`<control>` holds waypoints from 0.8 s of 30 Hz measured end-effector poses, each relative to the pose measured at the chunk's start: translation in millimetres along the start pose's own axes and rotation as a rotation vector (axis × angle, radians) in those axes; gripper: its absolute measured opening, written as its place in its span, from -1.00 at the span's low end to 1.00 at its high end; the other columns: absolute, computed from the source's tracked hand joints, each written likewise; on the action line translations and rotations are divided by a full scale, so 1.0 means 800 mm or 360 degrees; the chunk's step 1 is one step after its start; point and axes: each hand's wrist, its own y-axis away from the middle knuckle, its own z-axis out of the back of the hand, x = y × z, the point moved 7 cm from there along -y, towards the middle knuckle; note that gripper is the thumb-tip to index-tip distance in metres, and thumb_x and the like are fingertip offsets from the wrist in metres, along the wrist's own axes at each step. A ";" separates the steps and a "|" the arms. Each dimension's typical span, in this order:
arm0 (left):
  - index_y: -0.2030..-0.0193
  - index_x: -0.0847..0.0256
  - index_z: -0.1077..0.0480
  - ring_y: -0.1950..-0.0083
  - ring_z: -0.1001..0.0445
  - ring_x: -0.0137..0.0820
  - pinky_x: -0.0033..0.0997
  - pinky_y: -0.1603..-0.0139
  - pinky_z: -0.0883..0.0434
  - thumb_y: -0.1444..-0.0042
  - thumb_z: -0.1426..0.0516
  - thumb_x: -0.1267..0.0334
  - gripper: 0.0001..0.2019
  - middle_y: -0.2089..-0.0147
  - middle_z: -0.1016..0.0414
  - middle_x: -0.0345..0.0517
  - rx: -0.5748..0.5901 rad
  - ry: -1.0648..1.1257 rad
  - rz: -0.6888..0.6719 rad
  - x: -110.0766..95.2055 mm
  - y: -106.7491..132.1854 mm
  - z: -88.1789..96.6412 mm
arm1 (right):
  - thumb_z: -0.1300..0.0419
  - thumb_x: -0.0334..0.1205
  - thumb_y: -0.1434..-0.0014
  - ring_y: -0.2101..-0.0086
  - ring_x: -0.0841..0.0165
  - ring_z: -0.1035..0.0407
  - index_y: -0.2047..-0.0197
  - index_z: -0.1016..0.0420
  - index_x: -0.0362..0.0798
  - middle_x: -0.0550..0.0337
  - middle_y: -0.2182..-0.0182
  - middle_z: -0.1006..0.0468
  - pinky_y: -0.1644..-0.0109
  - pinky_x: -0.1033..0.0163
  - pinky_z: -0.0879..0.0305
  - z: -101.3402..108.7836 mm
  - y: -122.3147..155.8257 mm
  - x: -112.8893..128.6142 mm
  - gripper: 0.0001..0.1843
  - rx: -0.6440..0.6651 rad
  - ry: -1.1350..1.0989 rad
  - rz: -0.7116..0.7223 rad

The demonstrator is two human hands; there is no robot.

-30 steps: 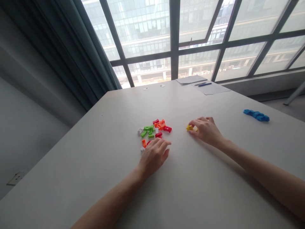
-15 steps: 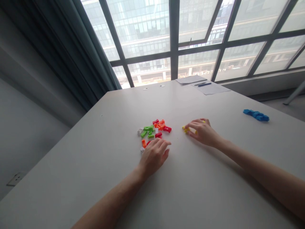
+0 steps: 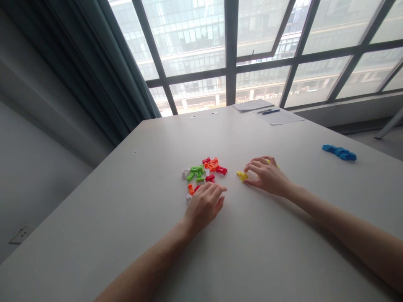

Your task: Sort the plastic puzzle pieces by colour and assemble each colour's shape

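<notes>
My right hand (image 3: pixel 266 175) is low over the table, thumb and fingertips closed on a yellow plastic block (image 3: pixel 242 176). More yellow (image 3: pixel 273 162) shows behind its fingers, partly hidden. To the left, my left hand (image 3: pixel 206 203) rests at the near side of a loose pile of small plastic blocks. Its thumb and fingers are apart, and I see nothing held in them. The pile has green blocks (image 3: pixel 197 169), orange blocks (image 3: pixel 212 166), red blocks (image 3: pixel 222 170) and white blocks (image 3: pixel 185 173). My left hand covers part of a red block at the pile's near edge.
A joined row of blue blocks (image 3: pixel 339 152) lies at the right of the white table (image 3: pixel 132 201). Papers (image 3: pixel 285 117) and a blue pen (image 3: pixel 270 111) are at the far edge, below the windows. A dark curtain (image 3: pixel 103 75) hangs at the left.
My right thumb and fingers have shifted the yellow block slightly left and nearer to me, so more of it shows. My left hand and the pile are about where they were.
</notes>
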 end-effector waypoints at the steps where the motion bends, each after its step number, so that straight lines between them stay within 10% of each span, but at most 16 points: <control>1: 0.07 0.19 -0.35 0.10 -0.44 -0.27 -0.22 0.05 -0.45 -0.19 -0.08 0.42 -0.82 0.18 -0.51 -0.09 0.0001 -0.0001 0.0001 0.000 0.000 0.000 | -0.16 -0.03 -0.20 0.01 0.15 -0.38 0.21 -0.47 0.06 0.13 0.16 -0.61 -0.12 -0.04 0.04 -0.001 0.000 0.001 -0.80 0.0002 -0.0007 -0.0001; 24: 0.08 0.18 -0.36 0.10 -0.46 -0.27 -0.22 0.05 -0.46 -0.20 -0.06 0.43 -0.82 0.19 -0.51 -0.08 -0.0006 0.0000 0.0008 0.001 0.000 -0.001 | -0.15 -0.17 -0.16 0.07 0.19 -0.44 0.14 -0.46 0.07 0.15 0.16 -0.63 -0.13 -0.05 -0.01 0.010 -0.003 -0.016 -0.81 -0.0159 -0.0184 -0.0164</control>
